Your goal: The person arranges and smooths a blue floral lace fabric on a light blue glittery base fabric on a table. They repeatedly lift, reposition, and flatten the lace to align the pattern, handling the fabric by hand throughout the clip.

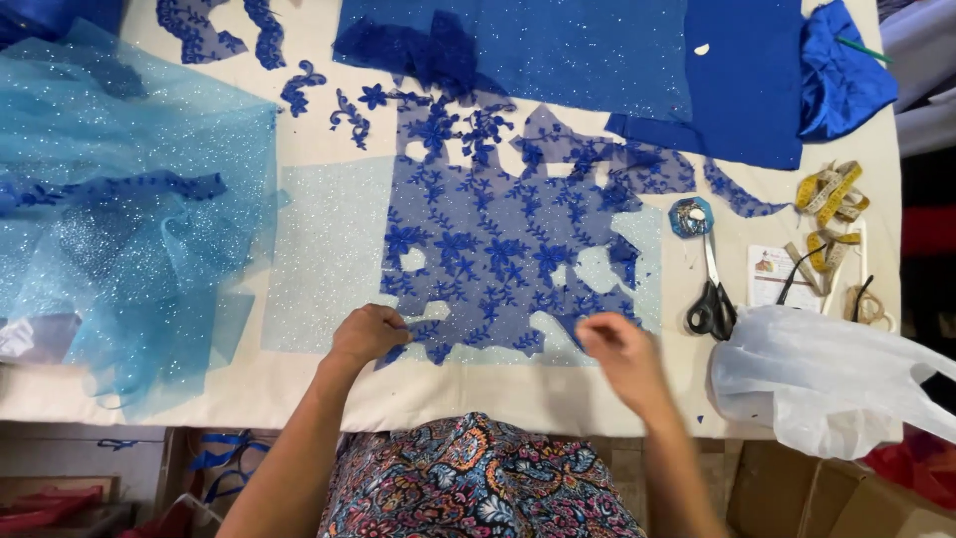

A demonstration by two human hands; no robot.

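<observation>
Blue floral lace (498,239) lies under left hand (366,334), beside right hand (619,351).

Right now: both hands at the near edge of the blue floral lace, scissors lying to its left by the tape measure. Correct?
Not quite. In the head view the scissors lie to the right of the blue floral lace, by the tape measure. Left hand and right hand are at its near edge.

Cream-covered work table (299,394) fills view, evenly lit. Below front edge: cardboard boxes (797,498) at right corner, blue ribbon (214,458) at left, in shadow.
</observation>
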